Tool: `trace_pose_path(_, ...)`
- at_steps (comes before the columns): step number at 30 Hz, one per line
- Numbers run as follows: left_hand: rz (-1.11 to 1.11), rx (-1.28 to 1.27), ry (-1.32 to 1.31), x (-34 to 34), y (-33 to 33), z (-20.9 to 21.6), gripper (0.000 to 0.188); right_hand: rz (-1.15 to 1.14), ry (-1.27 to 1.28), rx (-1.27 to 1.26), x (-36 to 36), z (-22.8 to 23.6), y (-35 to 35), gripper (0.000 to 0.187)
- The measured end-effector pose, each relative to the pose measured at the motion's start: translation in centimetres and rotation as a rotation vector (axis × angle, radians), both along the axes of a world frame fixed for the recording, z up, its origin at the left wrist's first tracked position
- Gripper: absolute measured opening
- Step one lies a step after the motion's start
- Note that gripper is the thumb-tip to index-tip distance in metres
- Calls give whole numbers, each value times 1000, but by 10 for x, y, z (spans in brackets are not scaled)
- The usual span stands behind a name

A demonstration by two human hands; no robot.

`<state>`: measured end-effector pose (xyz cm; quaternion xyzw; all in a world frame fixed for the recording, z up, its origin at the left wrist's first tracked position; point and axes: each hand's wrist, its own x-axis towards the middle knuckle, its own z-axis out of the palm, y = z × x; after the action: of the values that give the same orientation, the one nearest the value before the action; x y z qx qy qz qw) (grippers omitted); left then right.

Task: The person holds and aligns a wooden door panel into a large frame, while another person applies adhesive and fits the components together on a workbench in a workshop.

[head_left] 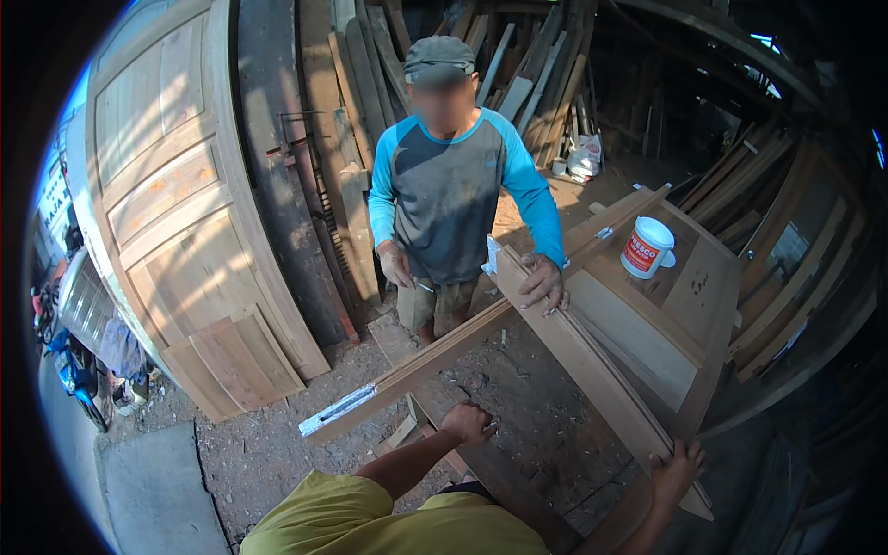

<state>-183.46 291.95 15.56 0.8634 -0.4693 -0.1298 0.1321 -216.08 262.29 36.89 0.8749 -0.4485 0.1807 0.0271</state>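
Note:
My right hand (678,469) grips the near end of a grooved wooden plank (592,365), its fingers bent over the edge. This plank slants away from me, and a co-worker's hand (544,283) rests on its far end. My left hand (467,424) hangs in front of my body with its fingers curled; whatever may be inside is hidden. Just beyond it, a long wooden rail (435,355) with a white-coated slotted end crosses from the left toward the back right. The plank lies across this rail near the co-worker.
Facing me stands a co-worker (453,194) with something thin and white in one hand. A white bucket (647,248) sits on a panelled door (710,268) at the right. Another wooden door (171,203) leans at the left. Boards (546,79) stand at the back.

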Motion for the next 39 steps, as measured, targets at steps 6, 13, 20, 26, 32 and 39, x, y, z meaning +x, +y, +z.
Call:
trace_pose_path(6,-1,-29,-8,0,2,4,56,146,37,63,-17,-22,27,53)
trace_pose_path(13,-6,33,-8,3,-15,9,60,97,83,154,-41,-112,73,69)
trace_pose_path(20,-10,-8,8,1,0,0,57,124,-22,5,-26,-166,91,65)
trace_pose_path(26,8,-18,-6,0,3,-3,58,132,-87,3,-19,-177,94,62)
trace_pose_path(32,-19,-9,8,0,-2,2,58,78,1,14,-28,-182,92,72)
trace_pose_path(39,-20,-35,-10,5,3,-10,58,224,-193,68,-41,-130,102,79)
